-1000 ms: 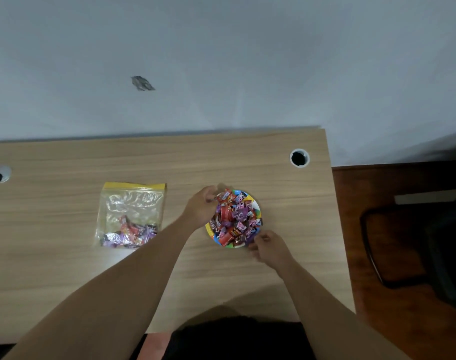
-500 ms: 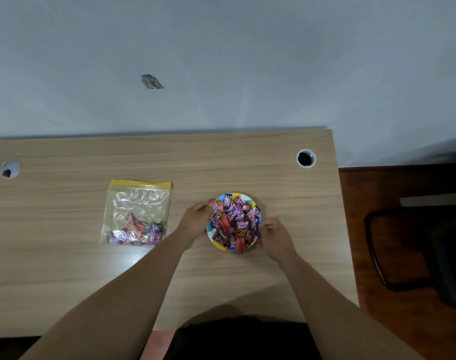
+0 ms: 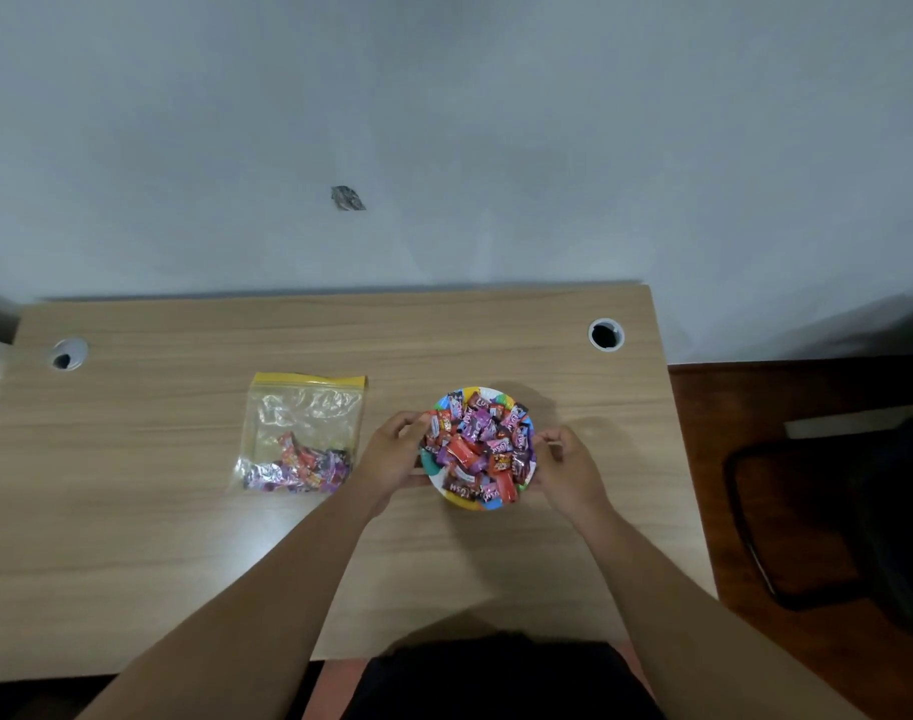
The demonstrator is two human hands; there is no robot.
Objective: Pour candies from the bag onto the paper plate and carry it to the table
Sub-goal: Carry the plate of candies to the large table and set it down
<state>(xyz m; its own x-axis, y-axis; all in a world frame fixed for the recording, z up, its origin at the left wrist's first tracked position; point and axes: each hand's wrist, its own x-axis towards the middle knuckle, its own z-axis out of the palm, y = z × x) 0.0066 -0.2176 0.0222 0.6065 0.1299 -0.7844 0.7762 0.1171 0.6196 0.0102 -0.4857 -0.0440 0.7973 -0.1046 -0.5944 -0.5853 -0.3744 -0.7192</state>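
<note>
A colourful paper plate (image 3: 464, 502) heaped with wrapped candies (image 3: 479, 443) is on the wooden desk (image 3: 184, 537), right of centre. My left hand (image 3: 392, 454) grips the plate's left rim and my right hand (image 3: 566, 459) grips its right rim. To the left lies a clear zip bag (image 3: 301, 433) with a yellow seal, flat on the desk, with some candies left in its near end.
The desk has two round cable holes, one (image 3: 606, 335) at the back right and one (image 3: 67, 354) at the back left. A grey wall stands behind it. A dark chair (image 3: 833, 517) stands on the brown floor to the right.
Both hands came in from the plate's top and front to its left and right rims and closed on them. The bag has stayed where it was.
</note>
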